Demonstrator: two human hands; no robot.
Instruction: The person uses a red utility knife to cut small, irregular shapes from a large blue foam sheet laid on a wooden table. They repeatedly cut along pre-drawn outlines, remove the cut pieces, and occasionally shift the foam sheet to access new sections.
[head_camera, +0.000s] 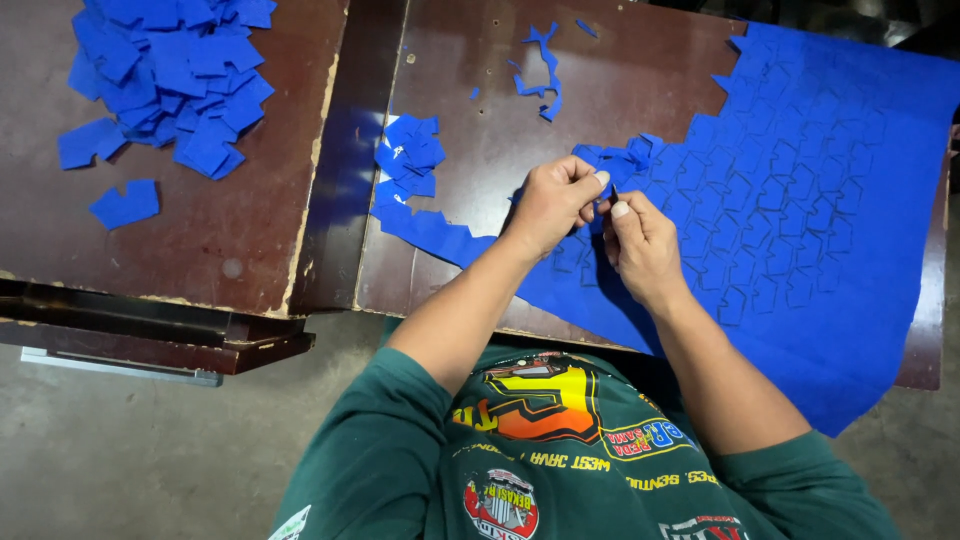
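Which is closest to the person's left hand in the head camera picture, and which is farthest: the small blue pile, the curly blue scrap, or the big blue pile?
From the left hand:
1. The small blue pile, just to its left on the same table.
2. The curly blue scrap, above it near the table's far edge.
3. The big blue pile, far left on the other table.

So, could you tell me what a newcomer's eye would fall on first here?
First the big blue sheet scored with cut shapes, draped over the right of the dark table. Next, both hands, left hand and right hand, pinching its ragged edge. A heap of blue pieces lies far left.
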